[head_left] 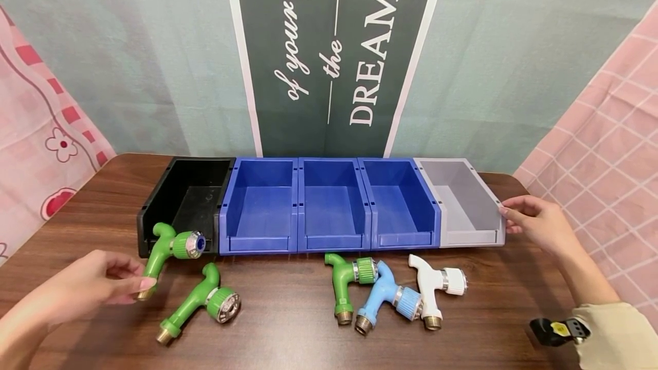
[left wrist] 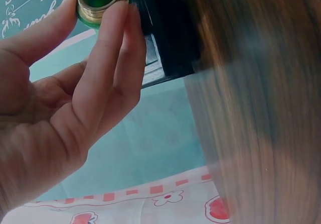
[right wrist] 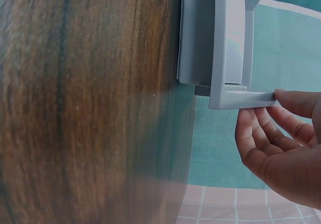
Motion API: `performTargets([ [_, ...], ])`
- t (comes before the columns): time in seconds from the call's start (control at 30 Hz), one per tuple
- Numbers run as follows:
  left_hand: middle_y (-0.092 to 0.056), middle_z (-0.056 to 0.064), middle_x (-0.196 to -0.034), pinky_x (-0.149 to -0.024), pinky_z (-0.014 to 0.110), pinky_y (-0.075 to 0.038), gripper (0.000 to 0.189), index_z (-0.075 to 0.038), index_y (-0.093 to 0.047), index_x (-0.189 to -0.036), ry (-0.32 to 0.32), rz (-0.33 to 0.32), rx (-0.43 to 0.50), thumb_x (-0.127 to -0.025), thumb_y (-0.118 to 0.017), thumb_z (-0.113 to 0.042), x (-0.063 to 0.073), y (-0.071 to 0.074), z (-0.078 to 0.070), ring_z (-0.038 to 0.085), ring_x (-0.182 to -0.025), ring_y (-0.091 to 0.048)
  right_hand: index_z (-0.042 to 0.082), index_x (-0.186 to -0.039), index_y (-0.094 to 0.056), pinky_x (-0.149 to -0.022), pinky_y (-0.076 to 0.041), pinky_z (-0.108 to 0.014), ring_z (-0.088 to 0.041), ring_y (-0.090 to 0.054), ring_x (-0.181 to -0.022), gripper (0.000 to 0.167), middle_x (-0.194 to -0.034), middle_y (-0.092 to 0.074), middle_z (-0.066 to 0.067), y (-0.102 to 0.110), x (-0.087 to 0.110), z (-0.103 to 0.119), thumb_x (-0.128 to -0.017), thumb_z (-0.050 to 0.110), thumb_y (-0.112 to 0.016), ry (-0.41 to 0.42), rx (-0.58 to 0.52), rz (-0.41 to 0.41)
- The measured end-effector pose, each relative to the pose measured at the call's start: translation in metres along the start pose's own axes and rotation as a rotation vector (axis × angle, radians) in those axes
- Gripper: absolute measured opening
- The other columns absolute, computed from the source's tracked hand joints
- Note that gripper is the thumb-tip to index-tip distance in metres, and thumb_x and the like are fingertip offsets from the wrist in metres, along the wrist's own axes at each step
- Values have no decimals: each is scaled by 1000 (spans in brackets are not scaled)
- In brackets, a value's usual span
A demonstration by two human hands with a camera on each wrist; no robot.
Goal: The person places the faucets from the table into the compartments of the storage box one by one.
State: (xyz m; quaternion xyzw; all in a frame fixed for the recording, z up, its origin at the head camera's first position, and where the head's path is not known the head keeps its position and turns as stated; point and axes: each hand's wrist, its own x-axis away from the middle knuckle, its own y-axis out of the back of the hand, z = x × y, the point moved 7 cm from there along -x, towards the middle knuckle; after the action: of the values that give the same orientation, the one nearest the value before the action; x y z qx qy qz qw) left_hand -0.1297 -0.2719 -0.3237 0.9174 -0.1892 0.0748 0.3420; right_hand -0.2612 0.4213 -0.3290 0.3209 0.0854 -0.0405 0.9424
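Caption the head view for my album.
Left hand holds a green faucet by the black bin; right hand grips the gray bin.

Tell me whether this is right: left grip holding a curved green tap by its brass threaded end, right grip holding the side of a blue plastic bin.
Not quite: the head view shows the right grip holding the side of a light-grey plastic bin, not blue. The left grip does hold a curved green tap by its brass threaded end.
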Motion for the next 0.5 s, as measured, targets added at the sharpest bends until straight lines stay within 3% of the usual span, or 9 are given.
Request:
performTargets([
  [0.07,-60,7,-81,-62,26,-54,25,10,-59,-93,5,-8,7,-90,-58,-14,-1,0,-2,11,-71,-62,5,-97,-62,-52,-53,-27,-11,-62,-58,14,-72,-64,6,-2,4,14,-87,15,-63,8,-13,18],
  [0.13,-59,7,-80,-64,26,-54,25,11,-58,-93,8,-16,20,-90,-58,-14,-3,1,-4,11,-72,-62,7,-94,-63,-52,-53,-27,-10,-62,-57,11,-72,-64,7,-2,4,14,-87,15,-64,3,-26,9],
  [0.23,-58,6,-78,-65,27,-54,26,11,-57,-93,26,-23,41,-90,-58,-15,-7,1,-5,12,-73,-62,2,-95,-62,-51,-53,-27,-13,-62,-57,16,-72,-65,2,-2,3,12,-86,14,-64,5,-47,3],
  [0.43,-58,7,-78,-65,28,-54,29,11,-56,-93,41,-44,43,-90,-60,-17,-12,3,-5,15,-73,-63,14,-94,-62,-53,-54,-29,-13,-63,-59,25,-73,-65,6,0,-1,-3,-84,36,-65,21,-29,6],
  [0.5,-59,6,-78,-64,27,-54,28,11,-57,-92,42,-54,26,-89,-60,-17,-13,4,-7,15,-72,-63,13,-94,-63,-53,-54,-29,-14,-63,-59,26,-73,-65,5,1,-3,-9,-82,36,-67,4,-41,2],
])
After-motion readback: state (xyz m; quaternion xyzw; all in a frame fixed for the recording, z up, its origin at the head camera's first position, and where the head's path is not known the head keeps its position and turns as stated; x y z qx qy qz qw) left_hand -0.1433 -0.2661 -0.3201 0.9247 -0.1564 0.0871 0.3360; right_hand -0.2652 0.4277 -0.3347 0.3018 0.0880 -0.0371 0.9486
